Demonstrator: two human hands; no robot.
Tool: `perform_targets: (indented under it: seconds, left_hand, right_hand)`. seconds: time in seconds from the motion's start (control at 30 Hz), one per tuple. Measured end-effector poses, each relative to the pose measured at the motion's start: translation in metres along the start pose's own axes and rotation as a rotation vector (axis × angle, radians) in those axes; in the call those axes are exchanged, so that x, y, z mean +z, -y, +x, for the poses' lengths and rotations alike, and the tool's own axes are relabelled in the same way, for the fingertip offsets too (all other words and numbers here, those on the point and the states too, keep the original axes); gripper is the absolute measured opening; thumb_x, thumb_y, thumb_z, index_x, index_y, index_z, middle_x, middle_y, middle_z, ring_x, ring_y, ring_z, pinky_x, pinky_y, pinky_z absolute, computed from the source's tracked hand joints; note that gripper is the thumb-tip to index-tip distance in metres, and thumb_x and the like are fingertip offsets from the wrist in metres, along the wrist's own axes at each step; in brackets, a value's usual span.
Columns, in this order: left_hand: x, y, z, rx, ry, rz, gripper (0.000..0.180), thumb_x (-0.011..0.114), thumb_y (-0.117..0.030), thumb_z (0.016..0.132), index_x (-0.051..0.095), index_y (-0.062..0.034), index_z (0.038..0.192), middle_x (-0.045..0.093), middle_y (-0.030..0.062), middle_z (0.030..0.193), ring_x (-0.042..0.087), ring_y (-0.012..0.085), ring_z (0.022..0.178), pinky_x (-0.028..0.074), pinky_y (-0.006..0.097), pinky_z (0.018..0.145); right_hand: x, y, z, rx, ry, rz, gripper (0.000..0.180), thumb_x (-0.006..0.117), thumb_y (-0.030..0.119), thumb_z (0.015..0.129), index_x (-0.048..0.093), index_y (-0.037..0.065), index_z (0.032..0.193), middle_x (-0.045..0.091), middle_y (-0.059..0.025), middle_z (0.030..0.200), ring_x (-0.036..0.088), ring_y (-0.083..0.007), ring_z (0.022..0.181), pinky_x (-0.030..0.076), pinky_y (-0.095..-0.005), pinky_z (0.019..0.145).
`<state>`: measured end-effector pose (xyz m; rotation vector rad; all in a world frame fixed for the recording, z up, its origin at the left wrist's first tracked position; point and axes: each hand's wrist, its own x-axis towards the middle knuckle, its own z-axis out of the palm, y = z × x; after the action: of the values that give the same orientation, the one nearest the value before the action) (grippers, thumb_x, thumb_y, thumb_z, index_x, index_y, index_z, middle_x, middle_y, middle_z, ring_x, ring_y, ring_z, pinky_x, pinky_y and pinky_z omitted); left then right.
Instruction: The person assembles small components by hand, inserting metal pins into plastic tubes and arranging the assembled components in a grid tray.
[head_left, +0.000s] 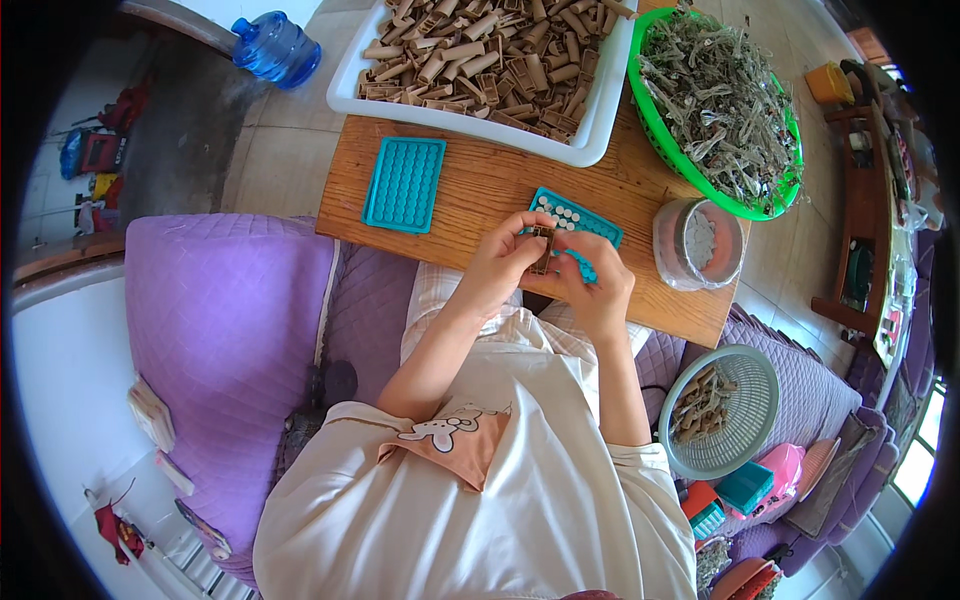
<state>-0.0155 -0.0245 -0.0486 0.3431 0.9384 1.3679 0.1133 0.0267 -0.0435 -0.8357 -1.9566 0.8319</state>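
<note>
Above the near edge of the wooden table, my left hand [503, 262] is closed on a small brown plastic piece [541, 250], gripped between thumb and fingers. Closed beside it, my right hand [602, 290] has its fingertips close to the piece's right side. A bumpy blue piece [584, 266] shows between the right fingers; its full shape is hidden. Just beyond both hands lies a teal tray [597, 226] with several small white round parts [562, 212] on it. My hands cover part of this tray.
A white bin [345, 95] heaped with brown plastic pieces stands at the back. Right of it sits a green basket [660, 150] of translucent plastic scraps. More teal trays [404, 185] lie at left. A tub of white parts [678, 245] and a grey colander [765, 400] are at right.
</note>
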Motion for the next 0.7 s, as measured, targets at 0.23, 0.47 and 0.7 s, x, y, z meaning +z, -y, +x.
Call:
perform_targets:
  seconds: [0.23, 0.47, 0.7]
  left_hand:
    - [-0.001, 0.002, 0.001, 0.0, -0.021, 0.099, 0.021, 0.044, -0.014, 0.085, 0.044, -0.0061, 0.105, 0.058, 0.0097, 0.093, 0.06, 0.0176, 0.08, 0.05, 0.026, 0.066]
    - [-0.001, 0.001, -0.001, -0.001, -0.02, 0.074, 0.022, 0.045, -0.013, 0.085, 0.044, -0.0055, 0.106, 0.058, 0.0098, 0.092, 0.06, 0.0172, 0.077, 0.05, 0.026, 0.064]
    - [0.004, -0.011, -0.009, -0.03, 0.006, 0.1, 0.023, 0.045, -0.011, 0.084, 0.045, -0.0059, 0.107, 0.058, 0.0066, 0.09, 0.059, 0.0135, 0.077, 0.048, 0.024, 0.067]
  right_hand:
    - [-0.001, -0.042, -0.021, 0.189, 0.115, -0.362, 0.019, 0.058, 0.004, 0.073, 0.055, 0.004, 0.091, 0.058, -0.0128, 0.081, 0.055, -0.0291, 0.073, 0.045, -0.0356, 0.062]
    - [0.005, -0.045, -0.021, 0.212, 0.183, -0.464, 0.01, 0.054, 0.005, 0.074, 0.053, 0.004, 0.084, 0.056, -0.0125, 0.076, 0.053, -0.0296, 0.071, 0.043, -0.0375, 0.06]
    - [0.001, -0.04, -0.016, 0.298, 0.177, -0.352, 0.013, 0.054, 0.001, 0.074, 0.054, 0.003, 0.086, 0.056, -0.0122, 0.079, 0.055, -0.0272, 0.066, 0.044, -0.0341, 0.057]
